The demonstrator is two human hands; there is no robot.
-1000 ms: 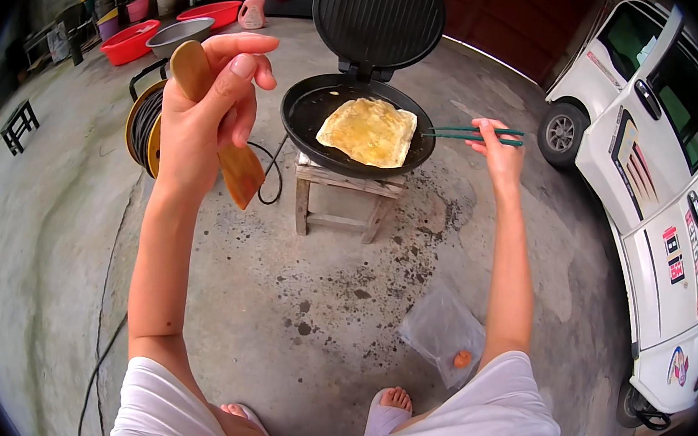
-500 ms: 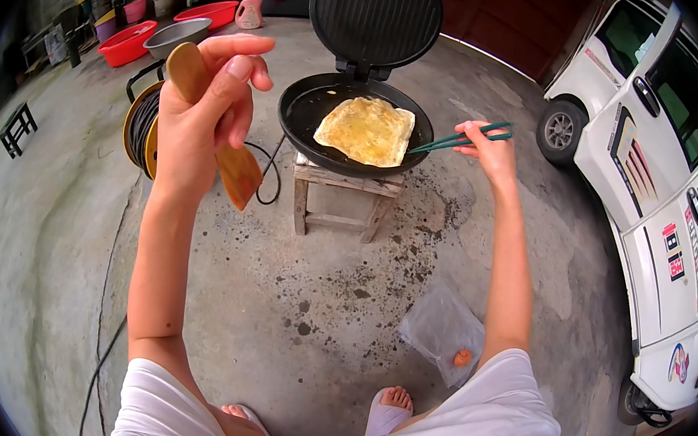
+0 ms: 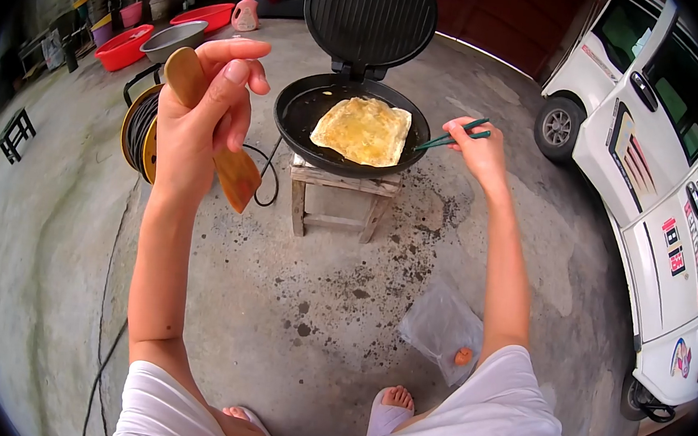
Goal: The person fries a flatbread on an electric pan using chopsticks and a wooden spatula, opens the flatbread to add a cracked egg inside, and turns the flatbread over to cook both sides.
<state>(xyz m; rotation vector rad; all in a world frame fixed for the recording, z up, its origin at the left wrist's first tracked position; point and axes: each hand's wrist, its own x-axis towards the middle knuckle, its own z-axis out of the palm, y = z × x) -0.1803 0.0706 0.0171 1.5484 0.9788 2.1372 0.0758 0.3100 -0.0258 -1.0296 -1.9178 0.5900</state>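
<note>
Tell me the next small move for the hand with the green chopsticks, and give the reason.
Probably slide the green chopsticks a little further left, under the near edge of the square golden flatbread. Their tips sit right at that edge in the round black electric griddle pan, and the right hand grips them pointed at it. The left hand holds the wooden spatula raised, away from the pan.

Both hands [image 3: 200, 111] [image 3: 475, 150] raised, fingers closed

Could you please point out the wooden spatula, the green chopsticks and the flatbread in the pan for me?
wooden spatula [image 3: 238, 178]: head view, on its flat blade below the left hand.
green chopsticks [image 3: 458, 133]: head view, mid-shaft, by the right hand's fingers.
flatbread [image 3: 362, 130]: head view, centre of its golden top.
</note>
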